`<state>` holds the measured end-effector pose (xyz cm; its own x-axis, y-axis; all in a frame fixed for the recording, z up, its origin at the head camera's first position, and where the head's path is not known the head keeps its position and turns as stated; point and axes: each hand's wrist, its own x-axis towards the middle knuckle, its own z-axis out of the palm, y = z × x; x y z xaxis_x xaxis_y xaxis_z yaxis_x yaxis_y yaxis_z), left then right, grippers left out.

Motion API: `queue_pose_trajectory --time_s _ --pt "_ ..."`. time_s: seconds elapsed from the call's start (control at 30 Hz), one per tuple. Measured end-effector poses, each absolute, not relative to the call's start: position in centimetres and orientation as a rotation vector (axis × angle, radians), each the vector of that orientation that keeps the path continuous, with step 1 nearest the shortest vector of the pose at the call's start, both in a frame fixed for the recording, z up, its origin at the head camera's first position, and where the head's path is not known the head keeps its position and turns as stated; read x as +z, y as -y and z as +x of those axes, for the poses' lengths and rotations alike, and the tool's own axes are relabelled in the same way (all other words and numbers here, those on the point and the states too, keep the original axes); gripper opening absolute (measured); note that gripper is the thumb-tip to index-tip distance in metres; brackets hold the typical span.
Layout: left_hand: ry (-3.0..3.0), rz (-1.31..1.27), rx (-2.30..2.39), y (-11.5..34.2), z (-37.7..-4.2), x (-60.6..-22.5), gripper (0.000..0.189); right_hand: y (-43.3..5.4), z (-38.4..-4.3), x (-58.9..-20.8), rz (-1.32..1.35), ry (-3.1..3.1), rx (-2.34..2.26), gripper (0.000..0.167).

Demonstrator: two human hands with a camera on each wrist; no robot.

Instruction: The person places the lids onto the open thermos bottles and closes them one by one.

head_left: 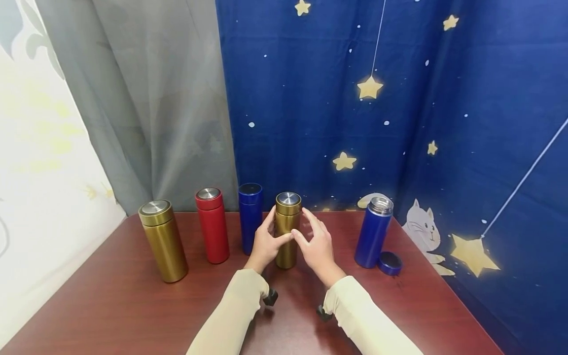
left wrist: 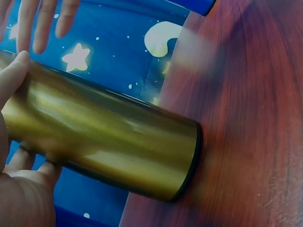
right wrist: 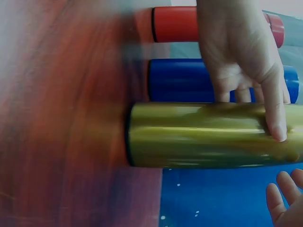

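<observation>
A gold thermos flask [head_left: 286, 251] with a steel-topped lid [head_left: 289, 198] stands upright on the table in front of me. My left hand [head_left: 266, 245] grips it from the left, thumb across the front and fingers round the back, as the left wrist view shows with the flask body [left wrist: 109, 137]. On the flask's other side is my right hand [head_left: 318, 246], fingers spread and slightly bent, with its thumb near the left thumb. In the right wrist view a gap shows between the right fingers [right wrist: 274, 201] and the gold flask [right wrist: 203, 135].
Left of the hands stand a blue flask [head_left: 251, 222], a red flask [head_left: 214, 231] and another gold flask [head_left: 166, 246]. At the right an uncapped blue flask [head_left: 373, 236] stands beside its lid [head_left: 390, 264]. A starry blue curtain [head_left: 301, 108] hangs behind the reddish table [head_left: 111, 305].
</observation>
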<state>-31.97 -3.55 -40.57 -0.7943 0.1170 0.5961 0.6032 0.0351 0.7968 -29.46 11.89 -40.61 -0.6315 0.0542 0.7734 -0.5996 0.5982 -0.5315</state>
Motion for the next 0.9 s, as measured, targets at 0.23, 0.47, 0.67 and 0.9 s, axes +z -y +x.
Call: queue_pose_trajectory --time_s 0.23,0.47,0.67,0.9 --pt "1.940 -0.756 -1.816 3.7 -32.5 -40.7 0.087 -12.1 -29.3 -41.7 0.428 2.050 1.046 0.057" --pt "1.961 -0.729 -1.804 3.7 -32.7 -40.6 0.089 -13.0 -29.1 -42.5 0.436 2.091 1.036 0.058" --pt "1.978 -0.716 -1.804 3.9 -33.1 -40.6 0.090 -14.0 -28.7 -43.3 0.435 2.153 1.057 0.062" --pt "1.982 -0.722 -1.820 3.8 -33.5 -40.7 0.089 -15.4 -28.3 -44.2 0.395 2.279 1.055 0.067"
